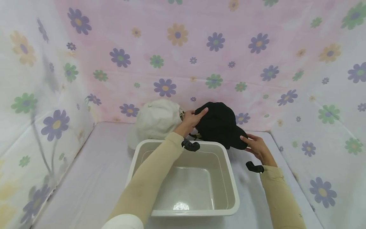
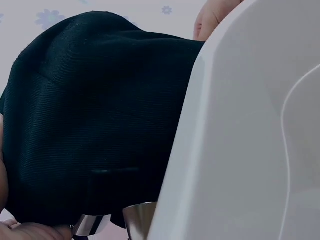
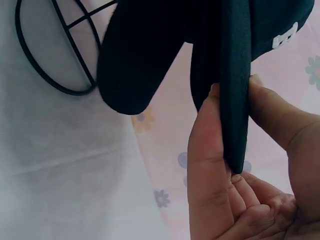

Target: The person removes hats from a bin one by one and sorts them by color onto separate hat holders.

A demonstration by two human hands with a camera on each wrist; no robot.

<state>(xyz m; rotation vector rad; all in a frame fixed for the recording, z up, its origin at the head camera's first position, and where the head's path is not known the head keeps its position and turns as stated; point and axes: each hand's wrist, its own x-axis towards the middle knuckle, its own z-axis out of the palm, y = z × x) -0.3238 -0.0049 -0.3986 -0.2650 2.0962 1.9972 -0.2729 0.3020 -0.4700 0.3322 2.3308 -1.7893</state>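
Both hands hold a black baseball cap (image 1: pixel 215 122) behind a white plastic basin (image 1: pixel 233 190). At the cap's back edge, my left hand (image 1: pixel 191 120) grips the crown, thumb on top. My right hand (image 1: pixel 258 148) pinches the brim; in the right wrist view the thumb (image 3: pixel 280 112) and a finger lie on opposite faces of the brim (image 3: pixel 235 90). A small white emblem (image 3: pixel 286 36) shows on the cap's front. The left wrist view shows the dark crown (image 2: pixel 100 115) close up, with a metal buckle (image 2: pixel 90 225) low down.
A white cap (image 1: pixel 157 117) stands just left of the black one, behind the basin. Beyond the brim, the right wrist view shows a black wire base (image 3: pixel 30 55) and another rounded dark flap (image 3: pixel 130 90). Flower-patterned cloth (image 1: pixel 177 63) encloses the back and sides.
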